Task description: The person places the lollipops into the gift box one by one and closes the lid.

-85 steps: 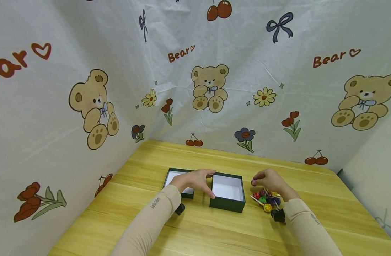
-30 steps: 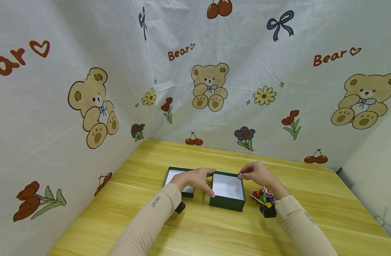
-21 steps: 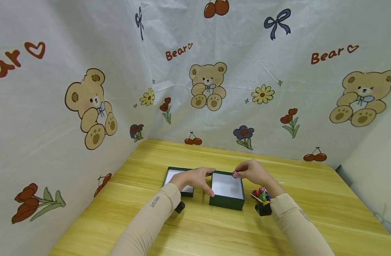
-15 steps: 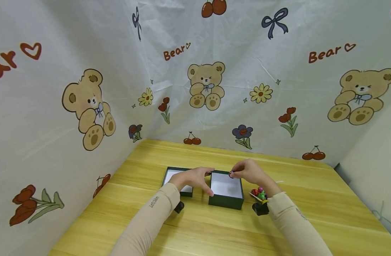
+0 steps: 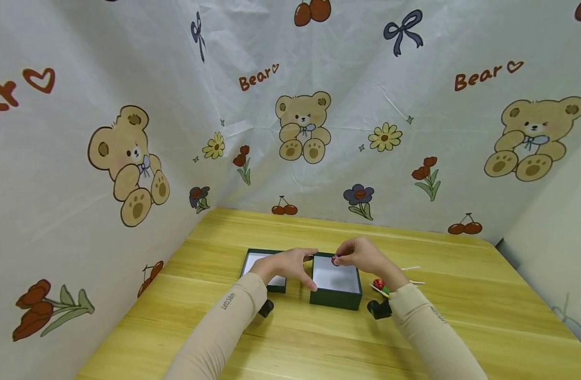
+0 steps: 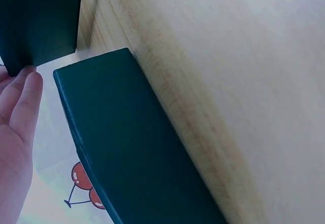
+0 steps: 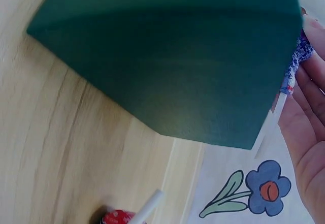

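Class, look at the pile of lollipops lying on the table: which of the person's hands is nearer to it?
Right. The right hand is over the green box, pinching a lollipop, just beside the pile of lollipops. The left hand rests on the box's far left side.

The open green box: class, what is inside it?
The green box shows only a bare white floor. The right hand holding a lollipop covers its far corner.

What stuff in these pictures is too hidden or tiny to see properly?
- The lollipop in the right hand: tiny in the head view; its colours stay unclear.
- The pile of lollipops: mostly behind the right forearm, so uncountable.
- The green box: the right wrist view shows only its outside, blurred.
- The left hand: cut off by the left wrist view's edge.
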The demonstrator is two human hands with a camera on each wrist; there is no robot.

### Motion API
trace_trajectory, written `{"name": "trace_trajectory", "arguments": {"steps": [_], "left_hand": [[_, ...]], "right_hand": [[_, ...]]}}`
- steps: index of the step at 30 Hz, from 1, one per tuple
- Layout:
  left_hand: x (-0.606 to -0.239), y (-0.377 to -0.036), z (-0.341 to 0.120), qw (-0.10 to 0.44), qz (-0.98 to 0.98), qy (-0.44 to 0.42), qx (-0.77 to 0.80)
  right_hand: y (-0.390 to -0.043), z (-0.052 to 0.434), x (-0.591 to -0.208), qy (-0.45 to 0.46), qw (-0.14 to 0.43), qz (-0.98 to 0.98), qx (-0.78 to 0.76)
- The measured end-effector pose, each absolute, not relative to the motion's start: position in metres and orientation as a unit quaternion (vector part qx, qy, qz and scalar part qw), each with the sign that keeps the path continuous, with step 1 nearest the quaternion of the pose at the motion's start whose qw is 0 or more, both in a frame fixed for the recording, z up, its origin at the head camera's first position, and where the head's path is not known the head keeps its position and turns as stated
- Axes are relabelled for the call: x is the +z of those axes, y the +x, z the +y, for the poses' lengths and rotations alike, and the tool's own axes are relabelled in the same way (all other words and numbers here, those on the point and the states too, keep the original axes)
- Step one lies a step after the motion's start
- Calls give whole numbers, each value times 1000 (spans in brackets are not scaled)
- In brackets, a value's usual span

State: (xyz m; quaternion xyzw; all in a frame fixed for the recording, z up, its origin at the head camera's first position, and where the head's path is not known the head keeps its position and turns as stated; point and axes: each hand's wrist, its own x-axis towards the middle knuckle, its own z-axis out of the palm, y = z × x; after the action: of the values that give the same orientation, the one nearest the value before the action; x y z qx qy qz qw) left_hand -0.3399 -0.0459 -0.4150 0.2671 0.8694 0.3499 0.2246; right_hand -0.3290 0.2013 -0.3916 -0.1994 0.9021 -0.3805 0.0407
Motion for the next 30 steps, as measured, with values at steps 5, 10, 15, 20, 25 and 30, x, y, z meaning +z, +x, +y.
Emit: {"name": "trace_trajectory", "arguments": {"steps": [5,10,15,20,25,30], "left_hand": [[-415,-341,-47,223,870,267,350],[-415,-342,-47,223,867,271,353],[-414,-341,-47,225,866,272,353],[-415,-341,-47,227,864,273,357],[-415,-340,-48,223,865,276,355],[-415,-339,-48,225,863,276,358]], "right_hand": [[-328,197,-391,-215,52,895,-386],[-327,193,-389,-219,57,894,-386],[-326,188,-387,-229,57,894,-380],[-326,183,-389,-237,54,894,-377],[-328,179,-397,-241,60,890,-383],[-328,176,-405,-249,62,889,-380]]}}
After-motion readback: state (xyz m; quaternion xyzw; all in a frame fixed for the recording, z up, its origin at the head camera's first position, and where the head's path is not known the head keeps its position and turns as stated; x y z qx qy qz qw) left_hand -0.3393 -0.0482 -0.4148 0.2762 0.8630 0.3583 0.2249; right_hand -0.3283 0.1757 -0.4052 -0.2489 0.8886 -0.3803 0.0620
